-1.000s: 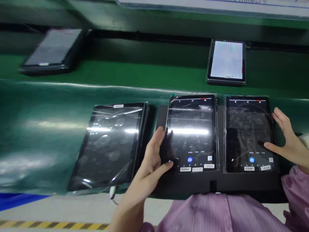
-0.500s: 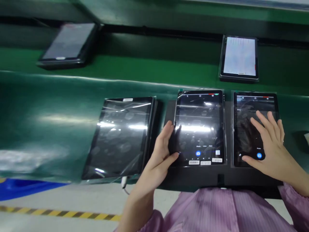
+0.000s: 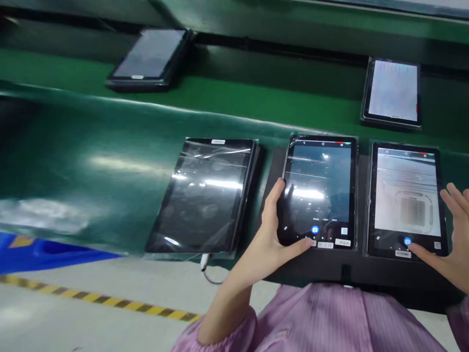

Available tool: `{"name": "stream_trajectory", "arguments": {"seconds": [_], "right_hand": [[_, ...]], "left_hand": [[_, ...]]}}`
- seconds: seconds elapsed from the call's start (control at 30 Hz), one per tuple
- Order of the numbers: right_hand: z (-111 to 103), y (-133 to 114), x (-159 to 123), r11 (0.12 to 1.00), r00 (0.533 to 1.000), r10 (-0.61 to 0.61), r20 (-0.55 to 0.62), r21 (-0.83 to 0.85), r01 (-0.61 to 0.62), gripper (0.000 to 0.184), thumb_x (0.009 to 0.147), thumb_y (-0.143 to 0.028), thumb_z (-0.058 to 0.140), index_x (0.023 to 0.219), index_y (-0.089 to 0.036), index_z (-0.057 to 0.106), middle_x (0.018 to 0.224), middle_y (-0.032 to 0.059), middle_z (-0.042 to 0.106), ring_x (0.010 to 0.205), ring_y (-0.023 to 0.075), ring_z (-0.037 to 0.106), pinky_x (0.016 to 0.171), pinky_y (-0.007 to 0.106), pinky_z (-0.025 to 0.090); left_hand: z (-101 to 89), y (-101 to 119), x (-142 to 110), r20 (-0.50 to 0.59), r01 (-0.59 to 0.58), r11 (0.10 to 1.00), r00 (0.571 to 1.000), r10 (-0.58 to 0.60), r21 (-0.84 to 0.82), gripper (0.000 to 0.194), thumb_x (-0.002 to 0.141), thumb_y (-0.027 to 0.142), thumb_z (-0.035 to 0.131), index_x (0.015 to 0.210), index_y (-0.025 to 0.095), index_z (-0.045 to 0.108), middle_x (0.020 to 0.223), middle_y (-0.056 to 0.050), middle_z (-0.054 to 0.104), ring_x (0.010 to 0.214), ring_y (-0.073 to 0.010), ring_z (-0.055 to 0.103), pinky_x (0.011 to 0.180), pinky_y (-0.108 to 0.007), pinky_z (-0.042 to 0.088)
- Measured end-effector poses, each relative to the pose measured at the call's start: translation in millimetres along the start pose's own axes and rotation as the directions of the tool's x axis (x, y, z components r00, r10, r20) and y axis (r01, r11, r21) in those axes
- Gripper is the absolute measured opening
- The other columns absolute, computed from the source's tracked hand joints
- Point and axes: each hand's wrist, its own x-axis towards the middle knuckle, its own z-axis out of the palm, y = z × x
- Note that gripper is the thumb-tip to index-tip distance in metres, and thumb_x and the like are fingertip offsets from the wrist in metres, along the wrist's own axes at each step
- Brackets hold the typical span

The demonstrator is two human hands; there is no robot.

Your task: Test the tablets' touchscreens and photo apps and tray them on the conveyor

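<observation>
Showing a bright camera preview, the right-hand tablet point(image 3: 406, 168) has just gone from a near-black view to a pale scene with a rounded, grille-like fixture. The middle tablet point(image 3: 318, 171) has also lightened, from black to a dim blue-grey beneath a streak of reflected light. Both camera views appear to be live, judging by those screens.

Both tablets lie side by side on a black mat point(image 3: 330, 266), right of centre in the frame. The left hand point(image 3: 271, 244) sits at the middle tablet's lower left, its fingers held close together against the side edge and its thumb stretched over the bottom bezel by the labels. The right hand point(image 3: 456, 259) is open at the right tablet's lower right: its fingers are slightly spread beyond the side edge, and its thumb tip is at the blue camera button point(image 3: 407, 241); whether it presses cannot be told.

Left of them, at the centre of the frame, a dark-screened tablet point(image 3: 205, 200) lies on the green work surface point(image 3: 91, 132), with a white cable plug point(image 3: 204, 261) at its lower edge. Farther back, a grey-screened tablet point(image 3: 148, 54) lies at upper left and a white-screened tablet point(image 3: 394, 90) at upper right.
</observation>
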Motion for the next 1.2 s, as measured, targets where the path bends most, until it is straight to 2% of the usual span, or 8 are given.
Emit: {"name": "stream_trajectory", "arguments": {"seconds": [0.1,0.33,0.43,0.6,0.77,0.87,1.0,1.2], "right_hand": [[3.5,7.1,-9.0,0.999,0.999,0.001,-0.050,-0.035,-0.003,0.096,0.092,-0.076,0.059,0.169,-0.040,0.015,0.175,0.0067,0.023,0.159,0.0532,0.013,0.119,0.088,0.014],[0.9,6.5,-10.8,1.000,1.000,-0.003,-0.030,-0.022,0.003,0.096,0.093,-0.076,0.058,0.170,-0.038,0.014,0.175,0.0089,0.021,0.160,0.0517,0.012,0.121,0.085,0.013],[4.0,4.6,-8.1,1.000,1.000,-0.017,-0.017,-0.011,0.017,0.101,0.091,-0.080,0.059,0.170,-0.036,0.013,0.175,0.0103,0.022,0.160,0.0520,0.012,0.122,0.084,0.012],[6.8,5.3,-3.0,0.999,0.999,-0.036,0.022,-0.003,0.036,0.102,0.092,-0.078,0.060,0.170,-0.034,0.011,0.177,0.0125,0.010,0.161,0.0506,0.010,0.121,0.085,0.013],[-3.1,19.0,12.4,0.994,0.998,-0.015,-0.056,0.110,0.021,0.100,0.092,-0.074,0.066,0.169,-0.040,0.014,0.177,0.0085,0.010,0.161,0.0460,0.013,0.126,0.073,0.024],[-0.2,35.0,32.7,0.989,0.995,-0.005,-0.102,0.150,0.020,0.093,0.095,-0.070,0.064,0.169,-0.037,0.017,0.175,0.0102,0.016,0.162,0.0401,0.015,0.129,0.066,0.024],[19.8,64.5,68.4,0.960,0.982,0.145,-0.122,0.256,-0.110,0.093,0.091,-0.075,0.062,0.164,-0.027,0.031,0.171,0.0139,0.026,0.161,0.0359,0.023,0.131,0.061,0.024],[48.6,100.8,106.4,0.888,0.928,0.331,-0.171,0.389,-0.245,0.065,0.091,-0.073,0.052,0.130,-0.023,0.069,0.159,0.0138,0.048,0.154,0.0350,0.035,0.133,0.056,0.017]], "left_hand": [[7.2,-1.7,0.2,-0.067,-0.001,0.994,0.998,0.008,0.108,0.118,0.084,0.052,0.083,0.169,0.041,0.001,0.181,-0.009,0.001,0.166,-0.0406,0.005,0.132,-0.067,0.012],[4.2,-4.2,1.9,-0.031,-0.035,0.993,0.999,0.039,0.109,0.094,0.100,0.054,0.062,0.168,0.039,0.000,0.181,-0.008,0.001,0.167,-0.0360,0.003,0.133,-0.062,0.017],[-3.0,-3.6,12.3,-0.074,-0.012,0.984,0.997,0.025,0.178,0.087,0.101,0.053,0.059,0.168,0.035,0.007,0.179,-0.012,0.010,0.165,-0.0369,0.016,0.132,-0.063,0.021],[-24.7,13.0,42.4,-0.139,-0.015,0.965,0.989,0.052,0.261,0.077,0.099,0.052,0.058,0.164,0.029,0.024,0.169,-0.016,0.036,0.149,-0.0356,0.048,0.123,-0.060,0.040],[-51.4,35.8,86.3,-0.125,-0.124,0.915,0.975,0.185,0.385,0.074,0.095,0.051,0.060,0.160,0.026,0.035,0.171,-0.014,0.033,0.148,-0.0358,0.048,0.124,-0.058,0.039],[-60.9,33.5,124.1,-0.104,-0.015,0.901,0.992,0.066,0.434,0.078,0.094,0.055,0.057,0.159,0.016,0.040,0.167,-0.018,0.041,0.152,-0.0391,0.042,0.126,-0.059,0.034],[-61.1,19.8,168.6,-0.071,0.138,0.893,0.990,-0.119,0.429,0.071,0.092,0.055,0.052,0.141,0.005,0.062,0.155,-0.024,0.055,0.152,-0.0413,0.042,0.130,-0.054,0.025],[-55.9,12.4,182.3,-0.149,0.123,0.954,0.985,-0.084,0.272,0.051,0.088,0.056,0.049,0.105,0.017,0.078,0.130,-0.015,0.075,0.135,-0.0356,0.061,0.121,-0.045,0.040]]}}
